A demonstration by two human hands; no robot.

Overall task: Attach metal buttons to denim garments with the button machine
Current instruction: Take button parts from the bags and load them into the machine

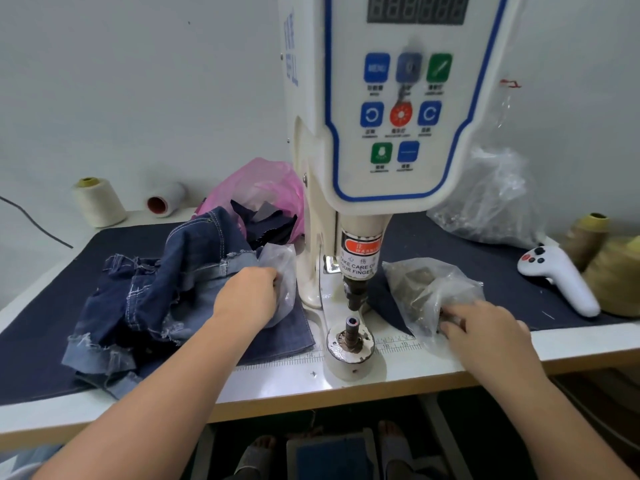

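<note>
The white button machine (391, 109) stands at the middle of the table, its punch head (356, 289) above the round lower die (351, 336). A crumpled pile of denim garments (152, 292) lies left of the machine. My left hand (251, 294) reaches into a small clear plastic bag (282, 271) beside the denim, fingers curled inside it. My right hand (485, 329) reaches into another clear bag of metal button parts (420, 289) to the right of the die, its fingertips hidden in the plastic.
A pink bag (263, 188) with dark fabric sits behind the denim. Thread cones (98, 202) stand at the back left, a large clear bag (491, 202) at the back right. A white handheld controller (561, 278) and yellowish thread (613, 271) lie far right. A foot pedal (332, 455) is under the table.
</note>
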